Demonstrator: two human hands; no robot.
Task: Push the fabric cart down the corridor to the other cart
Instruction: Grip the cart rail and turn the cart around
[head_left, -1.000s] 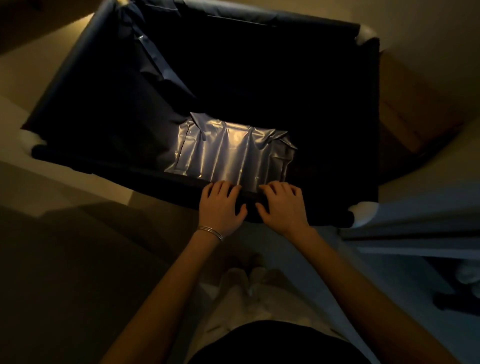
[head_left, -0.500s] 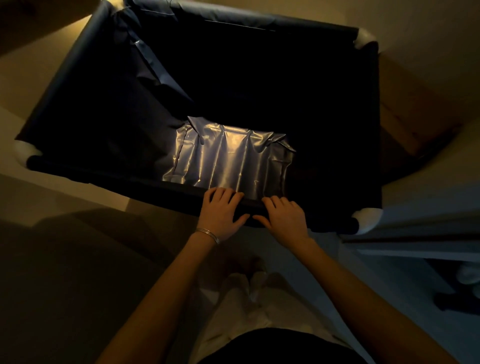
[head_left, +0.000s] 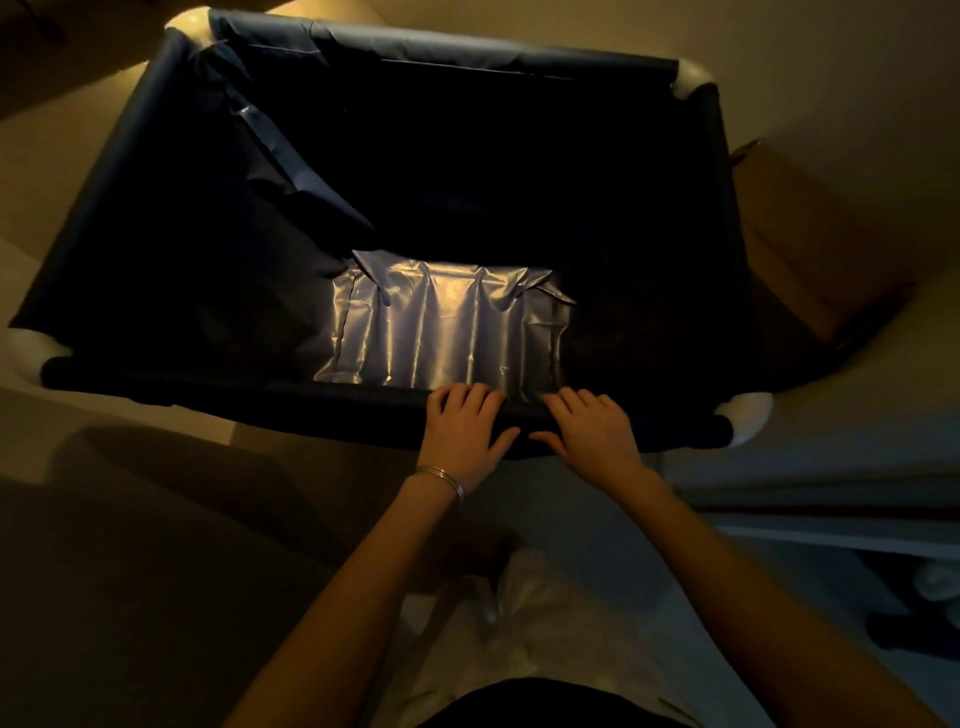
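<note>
The dark blue fabric cart (head_left: 156, 208) fills the upper part of the head view, seen from above, with white corner fittings. Its inside looks dark, and a shiny patch of fabric (head_left: 447, 322) glints on its near wall. My left hand (head_left: 465, 431), with a thin bracelet at the wrist, and my right hand (head_left: 592, 434) lie side by side on the near top rail (head_left: 234, 392), fingers curled over it. The other cart is not in view.
A brown cardboard box (head_left: 810, 249) lies on the floor right of the cart. A pale low ledge or step (head_left: 831, 467) runs along the right. Beige floor (head_left: 104, 571) lies to the left and below. My light trousers show at the bottom.
The cart has turned slightly and slid with my hands on its rail; its near rail sits lower in view and the far rim shows more fully. Both hands keep their hold.
</note>
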